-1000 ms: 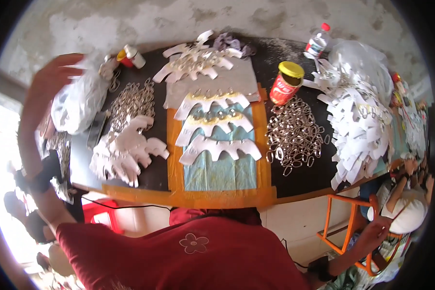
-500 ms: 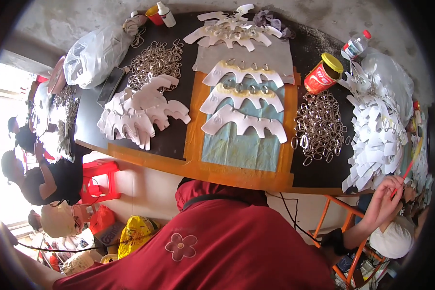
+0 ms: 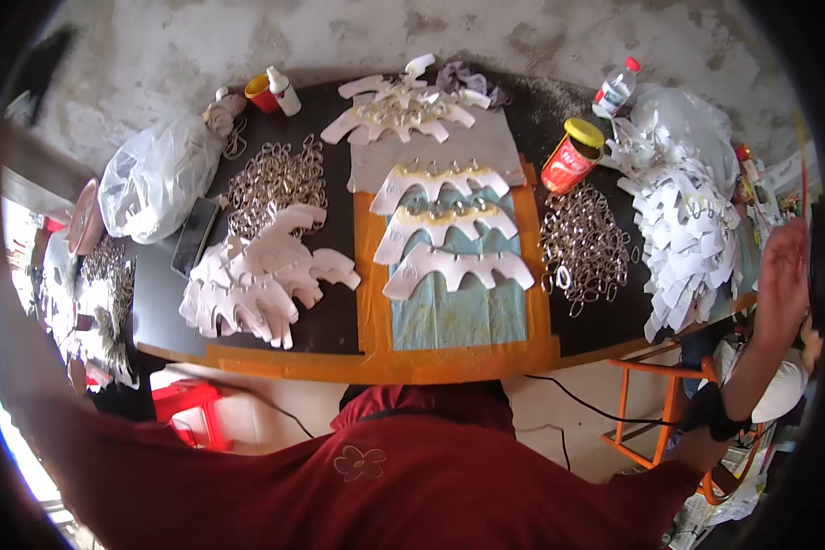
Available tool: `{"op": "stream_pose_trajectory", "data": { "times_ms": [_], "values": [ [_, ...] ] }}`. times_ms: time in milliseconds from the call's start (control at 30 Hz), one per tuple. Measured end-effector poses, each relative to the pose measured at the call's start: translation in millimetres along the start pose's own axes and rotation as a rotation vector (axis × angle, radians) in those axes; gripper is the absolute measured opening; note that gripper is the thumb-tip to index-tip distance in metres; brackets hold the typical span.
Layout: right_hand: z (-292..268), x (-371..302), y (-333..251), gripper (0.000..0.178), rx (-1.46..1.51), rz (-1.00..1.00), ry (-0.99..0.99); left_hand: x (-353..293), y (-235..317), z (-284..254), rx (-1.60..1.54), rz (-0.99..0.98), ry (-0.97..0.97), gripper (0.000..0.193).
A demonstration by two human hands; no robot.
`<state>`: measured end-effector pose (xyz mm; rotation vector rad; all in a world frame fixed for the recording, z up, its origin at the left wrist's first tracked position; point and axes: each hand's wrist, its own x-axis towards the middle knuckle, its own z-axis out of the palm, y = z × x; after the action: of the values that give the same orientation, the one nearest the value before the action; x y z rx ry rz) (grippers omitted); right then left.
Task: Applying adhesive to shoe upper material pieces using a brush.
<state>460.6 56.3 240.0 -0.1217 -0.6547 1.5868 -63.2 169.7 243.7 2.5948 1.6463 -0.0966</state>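
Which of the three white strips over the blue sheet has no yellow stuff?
The lowest strip, nearest the red shirt; the upper strip and middle strip both have yellow stuff and metal rings.

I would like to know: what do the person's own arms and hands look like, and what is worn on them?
The dark red fabric shirt with an outlined flower on its front has short sleeves. A black band circles the otherwise bare right forearm. The right hand shows no glove; the left hand cannot be made out.
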Motion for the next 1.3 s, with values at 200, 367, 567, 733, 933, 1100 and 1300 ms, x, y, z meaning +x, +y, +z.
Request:
{"op": "stream_pose_trajectory", "data": {
  "times_ms": [200,367,567,733,933,1100,1300],
  "values": [
    [-22.2,-0.3,54.9,0.023,0.133,-0.042,0.086,125.1,-68.1,30.4,0.225,0.143,0.056,0.038],
    [-72.9,-21.4,84.9,0.023,0.164,-0.024,0.163,191.9,-51.4,178.5,-0.241,-0.250,0.028,0.083],
    [-95.1,-33.9,97.6,0.023,0.203,-0.066,0.325,227.4,-35.7,225.3,-0.170,-0.147,0.134,0.067],
    [-102.5,-33.1,104.6,0.026,0.202,-0.033,0.359,267.0,-23.4,213.2,-0.377,0.027,0.397,0.033],
    [-101.6,-45.4,103.5,0.028,0.154,-0.044,0.421,248.6,23.3,172.2,-0.346,0.317,0.305,0.025],
    [-116.9,-57.6,103.6,0.028,0.178,-0.074,0.431,189.0,49.6,198.9,-0.180,0.852,-0.059,0.026],
    [-116.7,-57.2,109.3,0.025,0.148,-0.051,0.493,228.2,13.3,224.6,0.070,1.006,0.287,0.026]
  ]
}}
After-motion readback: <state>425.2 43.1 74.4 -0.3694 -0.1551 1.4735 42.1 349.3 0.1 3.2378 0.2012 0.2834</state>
